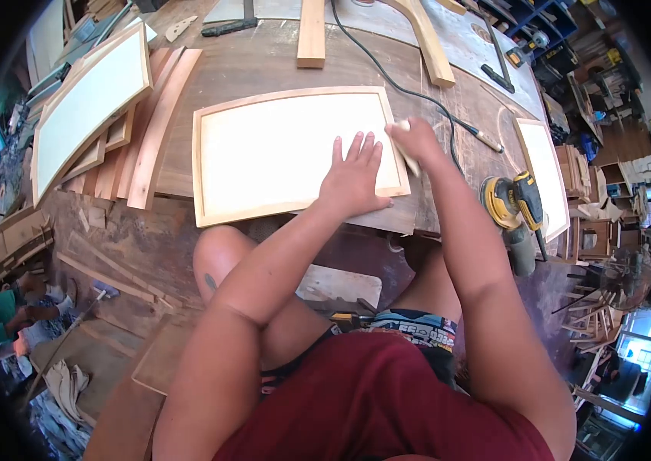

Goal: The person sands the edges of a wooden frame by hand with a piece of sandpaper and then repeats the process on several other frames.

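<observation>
A wood-framed white panel (264, 150), its long edges slightly curved, lies on the worktable in front of me. My left hand (356, 177) rests flat near the panel's right side, fingers spread and thumb towards the near rail. At the panel's right end, my right hand (415, 142) is closed around a thin pale piece (413, 164) that sticks out below the fingers, against the frame's short outer side. Its exact kind I cannot make out, since the fingers cover most of it.
Framed panels (95, 100) and curved wooden strips (162, 127) are stacked at the left. A yellow and black sander (506, 201) stands at the right beside another framed panel (544, 173). A dark cable (387, 77) crosses the worktable (256, 58) behind my right hand.
</observation>
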